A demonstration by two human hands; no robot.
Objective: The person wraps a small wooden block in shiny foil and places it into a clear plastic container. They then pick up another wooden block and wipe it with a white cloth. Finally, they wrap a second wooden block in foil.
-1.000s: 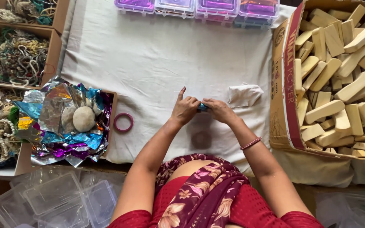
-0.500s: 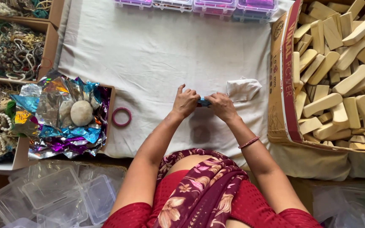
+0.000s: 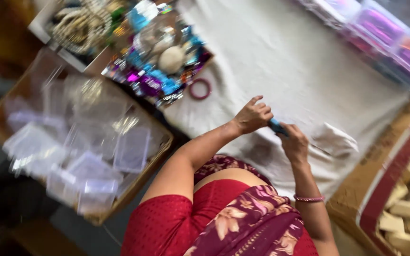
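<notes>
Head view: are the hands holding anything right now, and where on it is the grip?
Both hands pinch a small blue item over the white cloth: left hand at its upper end, right hand at its lower. Blur hides what it is.

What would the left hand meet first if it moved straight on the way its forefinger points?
Probably only bare white cloth; the left hand points up-right, and the clear boxes lie farther.

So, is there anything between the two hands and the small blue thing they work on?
Nothing visible. The left hand and the right hand both already touch the small blue object, held between them above the white cloth. The red ring lies apart on the cloth, to the side.
</notes>
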